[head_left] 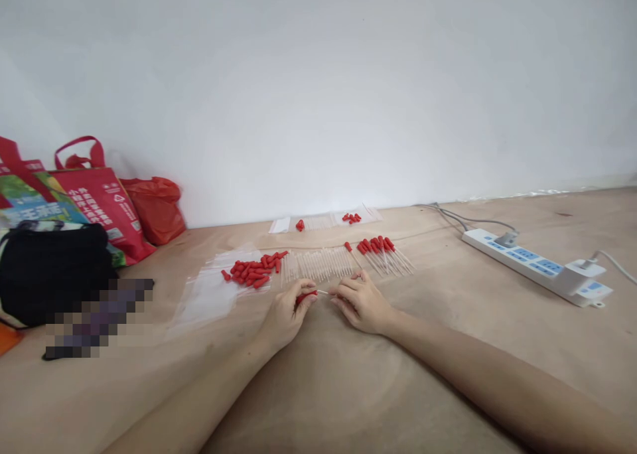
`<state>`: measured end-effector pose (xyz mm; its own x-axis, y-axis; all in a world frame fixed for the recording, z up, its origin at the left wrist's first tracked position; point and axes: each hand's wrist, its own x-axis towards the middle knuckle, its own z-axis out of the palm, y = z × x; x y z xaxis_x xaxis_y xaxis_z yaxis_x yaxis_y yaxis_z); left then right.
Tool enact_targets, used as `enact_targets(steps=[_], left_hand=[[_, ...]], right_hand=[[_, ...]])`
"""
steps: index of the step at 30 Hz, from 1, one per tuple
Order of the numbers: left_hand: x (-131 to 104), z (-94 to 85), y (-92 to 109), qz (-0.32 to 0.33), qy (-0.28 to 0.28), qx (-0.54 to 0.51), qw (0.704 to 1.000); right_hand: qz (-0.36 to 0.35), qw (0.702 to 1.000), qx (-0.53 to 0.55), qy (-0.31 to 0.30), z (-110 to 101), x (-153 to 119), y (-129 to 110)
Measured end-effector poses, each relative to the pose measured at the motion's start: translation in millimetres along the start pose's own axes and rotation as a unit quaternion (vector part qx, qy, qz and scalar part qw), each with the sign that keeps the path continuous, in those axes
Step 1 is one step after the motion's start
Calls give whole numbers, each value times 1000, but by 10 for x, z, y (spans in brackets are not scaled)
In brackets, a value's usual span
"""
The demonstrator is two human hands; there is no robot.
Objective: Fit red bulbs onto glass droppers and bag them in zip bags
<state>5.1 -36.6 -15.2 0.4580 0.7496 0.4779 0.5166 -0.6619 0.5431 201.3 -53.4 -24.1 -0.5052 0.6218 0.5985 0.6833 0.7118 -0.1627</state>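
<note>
My left hand (pixel 289 308) pinches a red rubber dropper bulb (pixel 306 297). In my right hand (pixel 362 304) is a thin pale dropper tube (pixel 323 293), pointing at the bulb; whether its end sits inside the bulb is too small to tell. Beyond my left hand lies a heap of loose red bulbs (pixel 251 272) on clear plastic bags (pixel 209 295). A row of bare tubes (pixel 321 264) spreads ahead of both hands. To its right, several tubes with red bulbs on their ends (pixel 383 253) lie side by side.
Near the wall, a clear bag (pixel 318 223) lies with more tubes and small red bulbs (pixel 352 218). A white power strip (pixel 535 267) with grey cables is on the right. Red shopping bags (pixel 107 205), a black bag (pixel 54 275) and a pixelated object (pixel 99 318) are on the left.
</note>
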Motion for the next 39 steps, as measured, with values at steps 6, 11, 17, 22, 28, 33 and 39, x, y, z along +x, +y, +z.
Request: enact_targets(steps=[6,11,17,22,28,33,39], left_hand=[[18,-17,28,30,-23,16,999],[14,-38,59,43,-58,24,997],[-3,-39,54,68,-96,26,993],[0,-36,54,60,-101,39,992],[9,-29,47,65,-99,55,992],[6,-30,41,73,-96,61,991],[-3,-33,55,93,-102,66,988]], right_hand=[[-13,1000,17,-15,-2,-6,33],[-12,999,23,-21,-6,-12,73],[-32,999,3,-32,-18,-15,122],[-43,998,-28,-26,-30,-26,115],[-61,995,-72,-20,-53,-19,70],[-70,993,-99,-15,-50,-13,68],[-70,992,-93,-53,-63,-13,59]])
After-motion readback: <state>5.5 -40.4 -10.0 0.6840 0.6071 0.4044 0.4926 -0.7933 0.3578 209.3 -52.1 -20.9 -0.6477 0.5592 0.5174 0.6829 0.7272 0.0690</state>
